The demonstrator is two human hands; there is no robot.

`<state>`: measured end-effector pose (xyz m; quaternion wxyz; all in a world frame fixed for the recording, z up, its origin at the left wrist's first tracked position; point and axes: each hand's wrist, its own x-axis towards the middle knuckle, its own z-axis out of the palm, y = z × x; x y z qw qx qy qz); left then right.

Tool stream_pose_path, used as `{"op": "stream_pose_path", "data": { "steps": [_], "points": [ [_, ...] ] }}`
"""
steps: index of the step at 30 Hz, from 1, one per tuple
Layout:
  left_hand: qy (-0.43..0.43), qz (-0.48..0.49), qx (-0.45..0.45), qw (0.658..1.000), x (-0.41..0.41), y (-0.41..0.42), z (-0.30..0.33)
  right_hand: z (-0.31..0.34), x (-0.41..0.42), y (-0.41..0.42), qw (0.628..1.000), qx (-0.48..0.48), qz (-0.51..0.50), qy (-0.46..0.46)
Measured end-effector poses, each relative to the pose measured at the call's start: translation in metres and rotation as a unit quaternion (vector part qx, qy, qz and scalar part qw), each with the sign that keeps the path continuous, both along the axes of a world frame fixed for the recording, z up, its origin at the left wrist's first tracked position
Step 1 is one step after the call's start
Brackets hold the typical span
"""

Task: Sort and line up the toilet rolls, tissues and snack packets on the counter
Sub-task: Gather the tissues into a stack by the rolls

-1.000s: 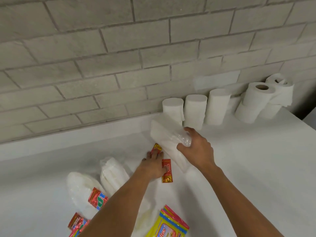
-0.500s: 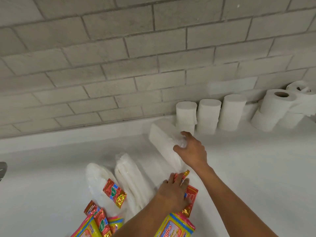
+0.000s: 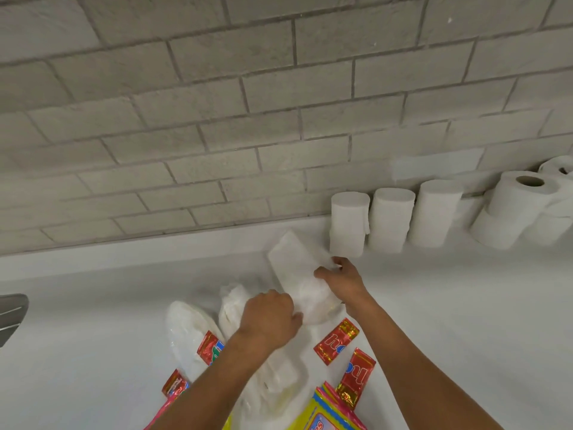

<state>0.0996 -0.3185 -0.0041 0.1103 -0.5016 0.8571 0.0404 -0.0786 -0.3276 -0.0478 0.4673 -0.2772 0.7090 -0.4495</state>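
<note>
At the near edge of the white counter (image 3: 465, 321) lies a yellow snack packet (image 3: 328, 418) with pink and blue borders, cut off by the frame. Just beyond it lie two small red sachets (image 3: 336, 341), side by side and apart from each other, and to the left two more red sachets (image 3: 210, 349) rest on and beside a flattened white tissue pack (image 3: 186, 333). A second tissue pack (image 3: 273, 370) runs under the left forearm. The left hand (image 3: 268, 318) has its fingers curled down against the near end of a third, plastic-wrapped tissue pack (image 3: 294, 271); whether it truly grips cannot be told. The right hand (image 3: 342, 282) holds that pack's right side, thumb on top. Farther back, three upright toilet rolls (image 3: 392, 218) stand in a row against the brick wall (image 3: 279, 103), with stacked cored rolls (image 3: 514, 206) to their right.
</note>
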Motion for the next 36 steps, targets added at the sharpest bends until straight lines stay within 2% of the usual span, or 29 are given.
{"op": "stream_pose_path", "data": {
  "steps": [6,10,13,17,20,23,27,30,33,36],
  "points": [
    [0.064,0.014,-0.026,0.997,0.009,-0.033,-0.002,-0.018,0.005,-0.014,0.988,0.007,-0.049,-0.146],
    [0.08,0.025,-0.044,0.996,0.015,-0.043,-0.01,-0.032,0.006,-0.02,0.98,0.006,-0.07,-0.185],
    [0.1,0.03,-0.052,0.993,0.026,-0.048,-0.016,-0.042,0.009,-0.024,0.987,0.007,-0.078,-0.14],
    [0.12,0.043,-0.058,0.99,0.04,-0.055,-0.022,-0.042,0.014,-0.029,0.999,0.024,-0.026,0.021],
    [0.151,0.047,-0.062,0.985,0.05,-0.056,-0.025,-0.043,0.013,-0.031,0.992,0.048,0.025,0.116],
    [0.176,0.057,-0.067,0.98,0.059,-0.052,-0.021,-0.036,0.01,-0.024,0.984,0.055,0.035,0.168],
    [0.207,0.077,-0.067,0.973,0.072,-0.046,-0.013,-0.014,0.021,0.001,0.957,-0.02,0.014,0.289],
    [0.233,0.103,-0.072,0.964,0.084,-0.037,-0.007,0.006,0.044,0.024,0.952,-0.081,0.093,0.282],
    [0.24,0.125,-0.078,0.96,0.096,-0.027,-0.003,0.019,0.073,0.043,0.955,-0.066,0.199,0.21],
    [0.243,0.143,-0.08,0.956,0.108,-0.016,-0.002,0.022,0.098,0.055,0.94,-0.048,0.249,0.228]
  ]
}}
